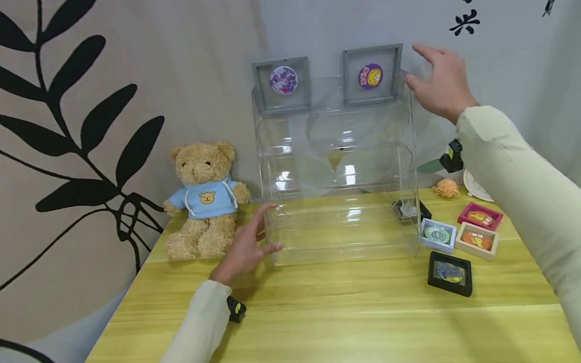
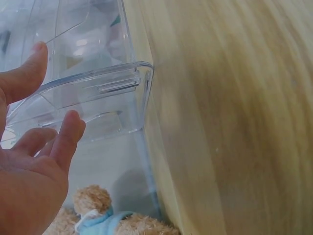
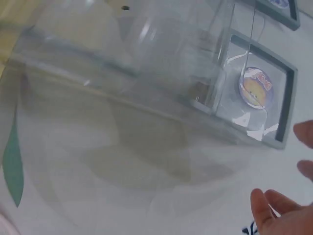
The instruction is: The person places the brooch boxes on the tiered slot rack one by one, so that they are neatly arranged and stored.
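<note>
A clear tiered display rack stands upright on the table. On its top tier sit two grey frames: the left frame holds a purple-and-white badge, the right frame a purple-and-yellow one. My right hand is raised just right of the right frame, fingers extended; in the right wrist view a gap separates the fingertips from that frame. At the rack's lower left side is my left hand, thumb and fingers spread about the side panel; whether they touch it I cannot tell.
A teddy bear in a blue hoodie sits left of the rack. To the right lie several small framed badges, among them a black frame and a magenta frame. Behind them are an orange yarn-like ball and a white round item.
</note>
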Demonstrator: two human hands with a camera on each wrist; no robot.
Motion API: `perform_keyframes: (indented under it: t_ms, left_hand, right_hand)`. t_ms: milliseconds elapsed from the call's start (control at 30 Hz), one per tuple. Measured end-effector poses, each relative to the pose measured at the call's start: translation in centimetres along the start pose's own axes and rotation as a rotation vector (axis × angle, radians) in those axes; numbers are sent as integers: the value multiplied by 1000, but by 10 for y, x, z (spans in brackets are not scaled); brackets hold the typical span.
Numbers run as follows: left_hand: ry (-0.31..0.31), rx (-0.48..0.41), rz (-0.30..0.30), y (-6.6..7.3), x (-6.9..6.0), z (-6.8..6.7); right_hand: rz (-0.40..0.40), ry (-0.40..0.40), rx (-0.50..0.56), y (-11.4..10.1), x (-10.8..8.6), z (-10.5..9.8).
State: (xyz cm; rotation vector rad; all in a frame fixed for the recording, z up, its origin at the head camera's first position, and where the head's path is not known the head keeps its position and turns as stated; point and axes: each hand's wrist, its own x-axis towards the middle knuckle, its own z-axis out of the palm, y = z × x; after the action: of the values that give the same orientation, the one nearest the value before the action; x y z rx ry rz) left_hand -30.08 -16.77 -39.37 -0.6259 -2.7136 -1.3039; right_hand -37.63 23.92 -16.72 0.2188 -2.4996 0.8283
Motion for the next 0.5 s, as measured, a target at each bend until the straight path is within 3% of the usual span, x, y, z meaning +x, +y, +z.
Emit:
perform_keyframes:
  t_ms: [133, 267, 400, 500]
  left_hand:
    - [1, -8, -5, 0, -2, 1]
    - [5, 2, -19, 2, -3, 0]
    - [9, 15, -14, 3, -1, -1]
    - [0, 7, -14, 3, 0, 1]
  right_hand:
    - [-31, 54, -29, 15, -30, -10]
    - [-58, 41, -73, 34, -62, -18]
    - [-94, -49, -124, 56, -89, -23]
    - [-137, -175, -174, 73, -106, -24]
